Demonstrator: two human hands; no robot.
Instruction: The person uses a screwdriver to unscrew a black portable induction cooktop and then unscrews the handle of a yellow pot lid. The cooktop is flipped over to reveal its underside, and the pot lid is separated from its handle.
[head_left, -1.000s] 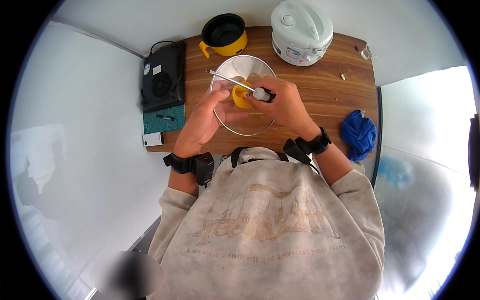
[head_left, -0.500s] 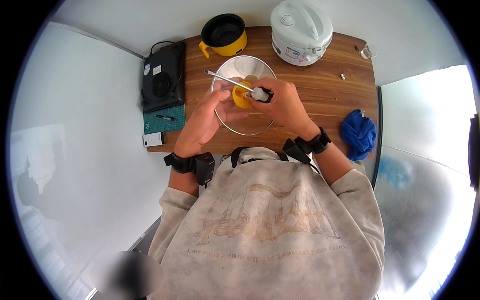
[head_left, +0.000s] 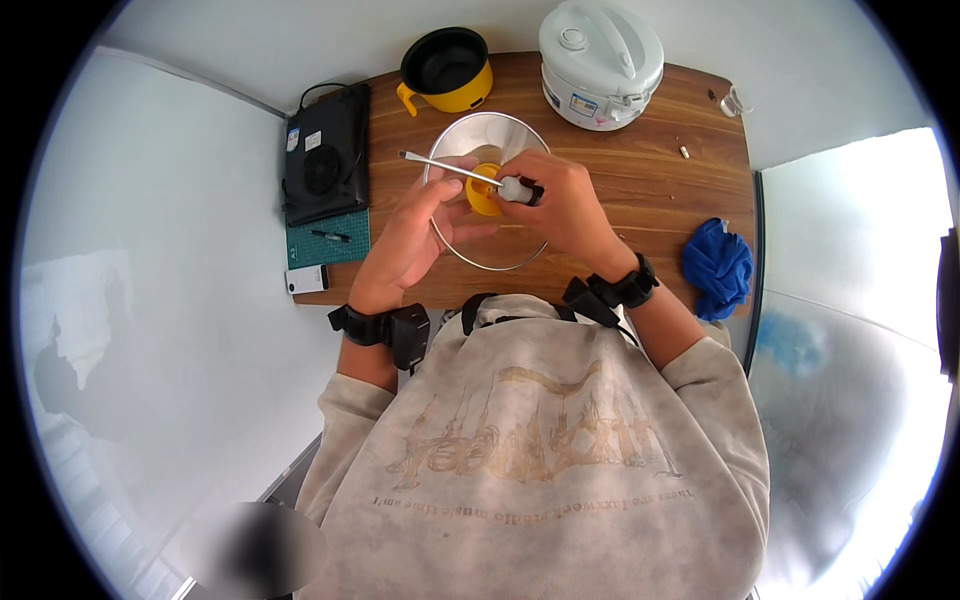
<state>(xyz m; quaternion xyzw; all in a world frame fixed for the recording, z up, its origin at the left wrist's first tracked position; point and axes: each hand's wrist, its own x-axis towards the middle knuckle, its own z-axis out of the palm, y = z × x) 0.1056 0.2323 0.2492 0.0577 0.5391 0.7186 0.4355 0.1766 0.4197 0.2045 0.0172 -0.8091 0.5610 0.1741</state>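
Observation:
A round glass lid [head_left: 508, 245] with a metal rim is held up over the table, and a round yellow knob [head_left: 481, 205] sits at its middle. My left hand [head_left: 412, 228] grips the lid at its left edge, thumb beside the knob and fingers seen through the glass. A flat-tipped screwdriver [head_left: 448, 167] lies across my right hand [head_left: 562, 200], its grey and black handle tucked in the closed fingers and its shaft pointing left. The right fingertips are at the knob; what they pinch there is too small to make out.
On the wooden table [head_left: 630, 180] stand a yellow pot [head_left: 460, 95] and a white rice cooker [head_left: 600, 80] at the back. A black appliance [head_left: 335, 150], green mat [head_left: 350, 222], pen [head_left: 330, 236] and white box [head_left: 306, 279] lie left. A blue cloth [head_left: 718, 265] and clear cup [head_left: 736, 102] are right.
My right hand has shifted slightly at the knob, and the screwdriver has swung a little, its tip now further left and lower. The left hand keeps its place on the lid.

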